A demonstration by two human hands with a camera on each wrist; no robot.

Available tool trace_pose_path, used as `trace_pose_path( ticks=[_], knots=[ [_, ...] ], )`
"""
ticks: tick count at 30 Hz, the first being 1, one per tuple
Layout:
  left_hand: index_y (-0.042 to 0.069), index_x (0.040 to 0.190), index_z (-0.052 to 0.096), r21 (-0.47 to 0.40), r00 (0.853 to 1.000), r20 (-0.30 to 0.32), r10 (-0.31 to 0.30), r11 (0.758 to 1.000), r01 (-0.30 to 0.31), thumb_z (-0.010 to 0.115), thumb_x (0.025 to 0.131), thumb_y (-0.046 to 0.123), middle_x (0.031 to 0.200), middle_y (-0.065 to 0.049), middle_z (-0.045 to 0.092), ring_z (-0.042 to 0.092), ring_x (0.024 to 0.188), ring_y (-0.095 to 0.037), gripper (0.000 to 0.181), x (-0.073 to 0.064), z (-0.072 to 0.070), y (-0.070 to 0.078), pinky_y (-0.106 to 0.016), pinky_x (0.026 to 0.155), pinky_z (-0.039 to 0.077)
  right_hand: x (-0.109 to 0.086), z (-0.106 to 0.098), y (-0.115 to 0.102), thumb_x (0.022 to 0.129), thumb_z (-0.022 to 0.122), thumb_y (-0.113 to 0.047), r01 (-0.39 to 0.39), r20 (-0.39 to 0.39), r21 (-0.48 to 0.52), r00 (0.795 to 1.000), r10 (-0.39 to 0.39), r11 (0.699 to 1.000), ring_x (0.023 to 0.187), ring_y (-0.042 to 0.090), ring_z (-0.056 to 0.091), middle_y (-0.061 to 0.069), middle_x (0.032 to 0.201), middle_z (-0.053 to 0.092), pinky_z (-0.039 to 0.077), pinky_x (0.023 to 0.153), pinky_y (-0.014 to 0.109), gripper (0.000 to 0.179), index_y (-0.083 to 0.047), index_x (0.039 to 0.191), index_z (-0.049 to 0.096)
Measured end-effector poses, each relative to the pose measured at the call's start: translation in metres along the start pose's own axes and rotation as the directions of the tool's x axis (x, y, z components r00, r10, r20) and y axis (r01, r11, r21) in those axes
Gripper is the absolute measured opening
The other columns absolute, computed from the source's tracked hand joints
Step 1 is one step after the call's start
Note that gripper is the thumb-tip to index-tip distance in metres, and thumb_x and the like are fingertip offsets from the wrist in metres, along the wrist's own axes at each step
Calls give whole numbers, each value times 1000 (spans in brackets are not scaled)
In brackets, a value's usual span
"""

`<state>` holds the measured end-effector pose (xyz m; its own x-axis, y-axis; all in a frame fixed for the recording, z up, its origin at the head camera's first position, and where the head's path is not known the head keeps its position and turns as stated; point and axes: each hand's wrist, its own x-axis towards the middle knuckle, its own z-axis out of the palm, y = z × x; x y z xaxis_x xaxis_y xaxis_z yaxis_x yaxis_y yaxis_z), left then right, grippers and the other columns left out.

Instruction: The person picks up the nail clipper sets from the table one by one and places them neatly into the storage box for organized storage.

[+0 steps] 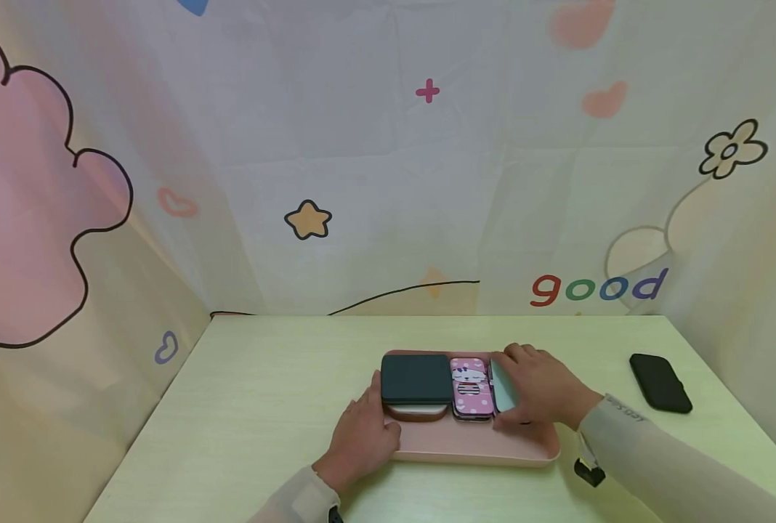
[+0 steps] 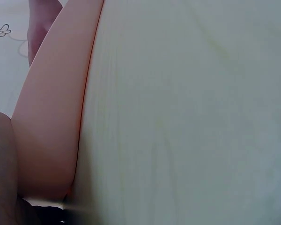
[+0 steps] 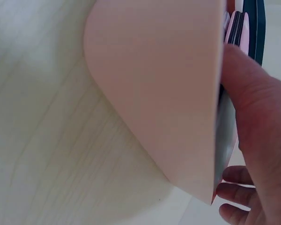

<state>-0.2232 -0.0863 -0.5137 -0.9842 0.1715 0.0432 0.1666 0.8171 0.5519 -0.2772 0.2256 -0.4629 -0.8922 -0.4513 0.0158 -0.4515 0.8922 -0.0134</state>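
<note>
A pink tray [image 1: 466, 443] lies on the table, its long front wall toward me. At its left front corner my left hand [image 1: 365, 436] holds the tray, fingers along the left side and thumb over the front rim. My right hand [image 1: 538, 385] spans a flat mint-green slab [image 1: 502, 388] in the tray's right part, thumb at the near end and fingertips at the far end. Beside it lies a pink case with a cartoon cat [image 1: 471, 385], on dark layers. A dark green flat case [image 1: 415, 378] rests on a white and brown item [image 1: 417, 414] at the left.
A black phone-shaped slab [image 1: 660, 383] lies on the table to the right of the tray. Behind the pale wooden table [image 1: 264, 378] hangs a printed curtain [image 1: 362, 145]. A black strap end [image 1: 588, 473] dangles from my right sleeve.
</note>
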Motion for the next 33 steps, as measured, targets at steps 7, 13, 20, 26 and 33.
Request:
trace_pose_path(
  ticks=[7,13,20,26,33],
  knots=[
    [0,159,14,-4,1000,-6,6,1000,-6,48,93,26,157,-18,39,39,145,-31,79,-1,1,0,-56,117,30,-2,4,-1,61,75,-81,17,-12,-16,1000,-18,1000,117,31,52,10,130,53,45,104,56,110,-16,145,48],
    [-1,159,14,1,1000,-5,9,1000,-9,48,93,25,157,-18,39,40,144,-31,79,-2,0,0,-55,117,30,-4,6,3,59,80,-75,20,12,-21,1000,-19,1000,120,32,50,9,135,51,44,103,58,111,-21,148,44],
    [-1,159,14,-3,1000,-1,3,1000,-3,48,93,25,157,-18,39,40,145,-31,79,-1,-1,2,-55,117,30,-5,7,5,63,82,-69,27,16,-24,1000,-27,999,123,33,49,11,140,49,43,104,60,106,-19,149,44],
    [-1,159,14,1,1000,0,0,1000,0,48,93,25,157,-18,39,40,144,-31,79,-1,-2,2,-55,117,30,-5,6,6,65,82,-66,26,30,-24,999,-25,999,125,34,49,11,143,48,42,105,60,104,-17,149,45],
    [-1,159,14,-1,1000,1,-1,1000,1,48,93,25,157,-18,39,40,144,-31,79,-2,-3,3,-55,117,30,-7,5,7,64,82,-67,35,33,-8,999,-35,999,126,34,48,12,144,47,42,105,61,105,-17,149,45]
  ],
)
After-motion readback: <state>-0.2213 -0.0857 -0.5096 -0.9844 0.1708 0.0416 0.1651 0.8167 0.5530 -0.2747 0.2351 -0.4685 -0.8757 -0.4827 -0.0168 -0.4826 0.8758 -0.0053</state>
